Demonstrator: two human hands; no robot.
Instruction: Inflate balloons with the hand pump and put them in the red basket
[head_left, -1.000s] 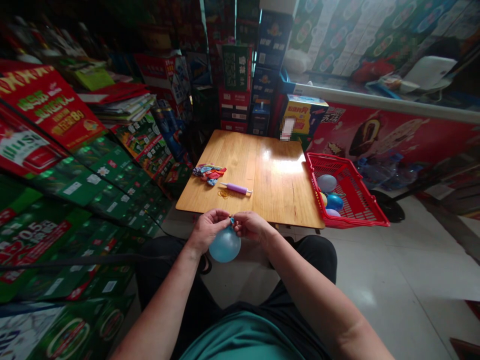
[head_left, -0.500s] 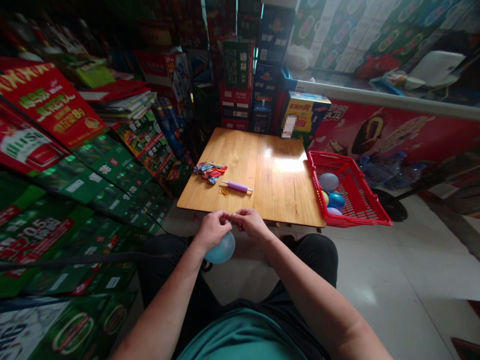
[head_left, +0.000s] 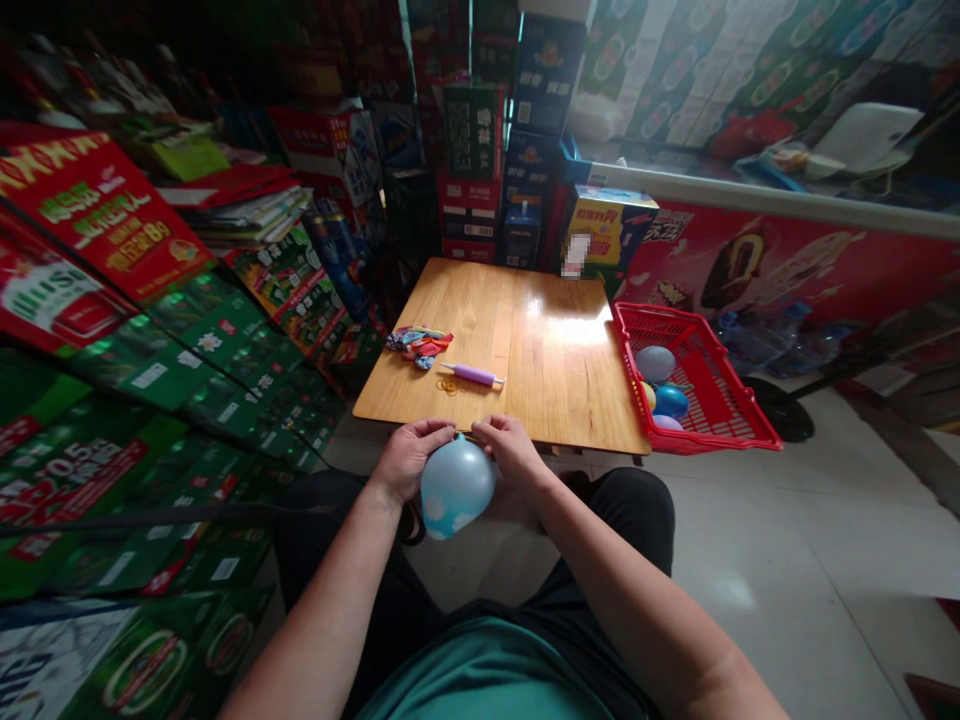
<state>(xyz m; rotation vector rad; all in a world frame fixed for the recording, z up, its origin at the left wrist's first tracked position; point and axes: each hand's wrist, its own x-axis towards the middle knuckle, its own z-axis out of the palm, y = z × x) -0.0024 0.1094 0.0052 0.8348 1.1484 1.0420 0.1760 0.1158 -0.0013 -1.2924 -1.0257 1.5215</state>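
Fingers of the left hand (head_left: 405, 457) and right hand (head_left: 514, 448) were pinched narrowly at the neck of a blue balloon (head_left: 457, 482), which hung neck up just below the middle of the frame. Something thin and yellowish ran between the fingertips, too small to make out. Half a second earlier the fingertips had nearly met, with the balloon lower and partly behind the left hand; now they stood slightly apart, and the balloon showed almost whole between them, pale patches on its lower side.

Just above the hands, on the wooden table (head_left: 487, 310), lay loose yellow bands (head_left: 448, 387), a purple cylinder (head_left: 474, 375) with white ends and, left of it, a limp many-coloured heap (head_left: 421, 345), all unmoved since then.

Right of the table, a red basket (head_left: 682, 335) held the same balloons as before: a pale greyish one (head_left: 655, 363), a deep blue one (head_left: 670, 402), a lilac one (head_left: 666, 423) and a yellow one (head_left: 649, 397) partly hidden by the basket's side. Clear bottles (head_left: 787, 335) stood beyond it. Green cartons (head_left: 217, 350) filled the left of the frame; their contents could not be seen.
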